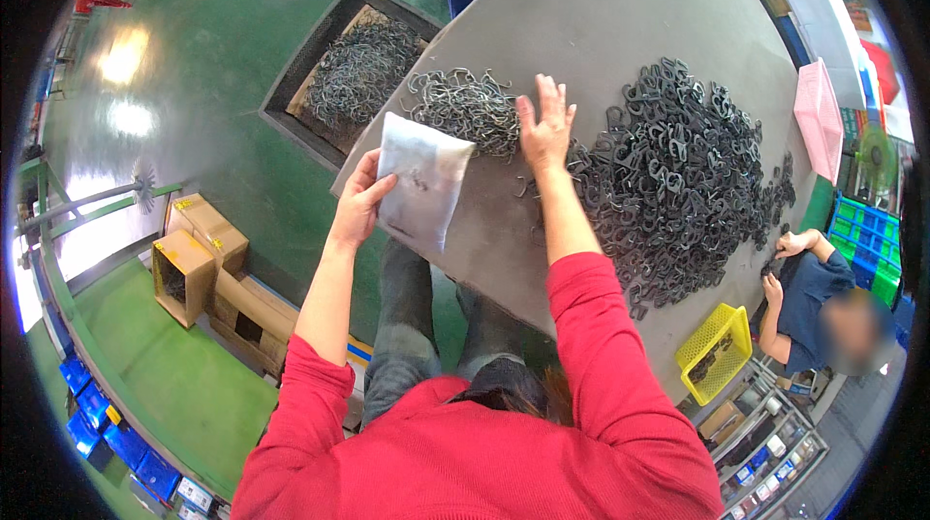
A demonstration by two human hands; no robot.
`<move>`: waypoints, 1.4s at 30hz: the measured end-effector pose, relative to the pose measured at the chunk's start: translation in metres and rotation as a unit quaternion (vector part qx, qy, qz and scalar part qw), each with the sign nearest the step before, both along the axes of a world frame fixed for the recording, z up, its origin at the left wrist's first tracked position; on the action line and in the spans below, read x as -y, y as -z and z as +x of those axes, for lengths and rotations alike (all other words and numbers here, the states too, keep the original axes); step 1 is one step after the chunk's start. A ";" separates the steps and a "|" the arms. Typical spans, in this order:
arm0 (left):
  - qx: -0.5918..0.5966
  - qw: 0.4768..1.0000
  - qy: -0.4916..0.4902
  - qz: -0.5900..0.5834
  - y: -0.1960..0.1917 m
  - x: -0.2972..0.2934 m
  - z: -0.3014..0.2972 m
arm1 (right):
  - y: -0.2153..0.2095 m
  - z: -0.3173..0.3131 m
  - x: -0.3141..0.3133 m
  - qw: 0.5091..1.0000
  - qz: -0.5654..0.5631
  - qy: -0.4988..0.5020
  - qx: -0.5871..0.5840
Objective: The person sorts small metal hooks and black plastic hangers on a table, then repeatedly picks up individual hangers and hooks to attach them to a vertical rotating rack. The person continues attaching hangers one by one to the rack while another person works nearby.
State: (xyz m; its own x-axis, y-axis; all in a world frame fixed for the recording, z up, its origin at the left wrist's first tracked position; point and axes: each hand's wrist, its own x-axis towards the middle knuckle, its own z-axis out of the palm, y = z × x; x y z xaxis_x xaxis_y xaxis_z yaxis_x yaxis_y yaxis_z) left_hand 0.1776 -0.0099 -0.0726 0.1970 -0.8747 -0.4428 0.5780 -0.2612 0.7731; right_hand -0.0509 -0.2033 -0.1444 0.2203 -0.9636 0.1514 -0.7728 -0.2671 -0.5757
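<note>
Fingers, left hand (356,202): clamped on a clear plastic bag (423,177) at the surface (581,16) edge
Fingers, right hand (544,125): spread apart, flat beside grey metal hooks (465,106)

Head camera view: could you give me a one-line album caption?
Left hand holds a clear plastic bag while right hand rests on small grey metal hooks on the grey table.

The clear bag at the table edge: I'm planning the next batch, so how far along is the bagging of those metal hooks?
Early, it seems. The left hand holds the clear bag at the table edge; it looks flat, contents unclear. The right hand rests flat on the small grey hook pile. Left: that pile, the large dark pile, and more hooks in the floor bin.
</note>
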 end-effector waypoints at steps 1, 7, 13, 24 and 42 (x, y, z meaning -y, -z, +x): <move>-0.016 1.000 -0.006 -0.006 -0.001 -0.007 0.010 | 0.000 0.016 -0.014 1.000 -0.010 -0.008 0.000; -0.074 0.997 -0.029 0.010 -0.015 -0.049 0.066 | -0.002 0.106 -0.044 0.996 -0.069 0.058 0.004; -0.059 0.997 0.009 0.042 -0.009 -0.091 0.130 | 0.003 0.207 -0.047 0.992 -0.100 0.079 0.023; -0.054 0.996 0.044 0.060 -0.006 -0.105 0.180 | -0.005 0.241 -0.040 0.963 0.015 0.059 0.262; -0.047 0.993 0.084 0.062 -0.018 -0.095 0.169 | -0.063 0.151 -0.061 0.997 -0.007 0.027 -0.075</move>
State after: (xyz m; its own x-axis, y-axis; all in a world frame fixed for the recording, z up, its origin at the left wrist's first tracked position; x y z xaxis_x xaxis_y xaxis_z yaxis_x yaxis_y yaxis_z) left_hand 0.3467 0.0852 -0.0545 0.0056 -0.8299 -0.5579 0.5860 -0.4494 0.6743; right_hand 0.0999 -0.1422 -0.0818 0.1885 -0.9727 0.1352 -0.8632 -0.2298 -0.4496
